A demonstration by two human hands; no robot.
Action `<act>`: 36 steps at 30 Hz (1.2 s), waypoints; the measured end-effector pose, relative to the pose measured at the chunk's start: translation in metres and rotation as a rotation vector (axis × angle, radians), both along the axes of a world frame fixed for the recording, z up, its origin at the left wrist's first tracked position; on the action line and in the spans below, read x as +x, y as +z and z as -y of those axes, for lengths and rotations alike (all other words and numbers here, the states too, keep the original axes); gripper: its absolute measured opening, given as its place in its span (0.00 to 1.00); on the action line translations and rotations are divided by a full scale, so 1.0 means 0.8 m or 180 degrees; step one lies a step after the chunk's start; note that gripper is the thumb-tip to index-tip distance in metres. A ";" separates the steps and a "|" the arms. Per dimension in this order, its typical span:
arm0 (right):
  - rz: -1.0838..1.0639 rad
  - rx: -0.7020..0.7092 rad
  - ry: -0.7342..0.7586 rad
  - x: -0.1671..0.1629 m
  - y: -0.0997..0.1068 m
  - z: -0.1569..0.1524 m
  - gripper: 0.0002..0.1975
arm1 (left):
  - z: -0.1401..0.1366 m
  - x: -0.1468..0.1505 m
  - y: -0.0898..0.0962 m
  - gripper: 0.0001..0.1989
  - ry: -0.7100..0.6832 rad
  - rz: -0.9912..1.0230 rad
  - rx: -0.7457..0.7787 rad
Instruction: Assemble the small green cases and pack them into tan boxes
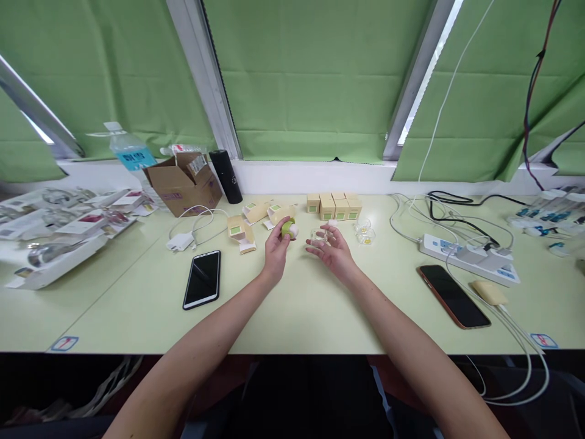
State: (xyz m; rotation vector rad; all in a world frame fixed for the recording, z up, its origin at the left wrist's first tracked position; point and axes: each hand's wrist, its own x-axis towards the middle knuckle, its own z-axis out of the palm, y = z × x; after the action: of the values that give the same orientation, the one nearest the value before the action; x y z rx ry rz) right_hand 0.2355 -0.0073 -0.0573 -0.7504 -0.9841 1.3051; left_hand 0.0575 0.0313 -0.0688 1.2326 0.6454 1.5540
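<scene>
My left hand (276,245) is closed around a small round green-and-white piece (289,229), held just above the table. To its right, my right hand (334,249) grips a small clear glass or plastic container (319,235) between thumb and fingers. The two held things are apart. Beyond my right hand lie clear pieces with yellow centres (366,235). Opened small cardboard boxes (241,233) lie flattened left of my left hand. Several closed small boxes (327,206) with green-framed labels stand grouped behind my right hand.
A phone (202,279) and a white charger (181,241) lie at left, before a brown carton (185,186) and a black cylinder (225,177). At right are a power strip (468,259), another phone (453,296) and loose cables. Packaged items (68,225) crowd the far left.
</scene>
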 end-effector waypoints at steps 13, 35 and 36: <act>0.1141 0.0575 -0.0396 -0.008 -0.023 -0.005 0.36 | 0.011 0.000 0.006 0.31 -0.0064 -0.0320 0.0237; 0.1285 0.0555 -0.0427 -0.009 -0.021 -0.002 0.35 | 0.026 -0.002 0.015 0.22 0.0021 -0.1535 0.0794; 0.1292 0.0560 -0.0432 -0.009 -0.021 -0.001 0.35 | 0.026 -0.002 0.016 0.21 0.0030 -0.1568 0.0834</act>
State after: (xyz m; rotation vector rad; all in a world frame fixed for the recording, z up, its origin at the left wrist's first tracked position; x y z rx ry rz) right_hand 0.2281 -0.0061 -0.0741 -0.9483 -1.3281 0.9514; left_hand 0.0559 0.0106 -0.0558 1.8418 0.7734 1.3766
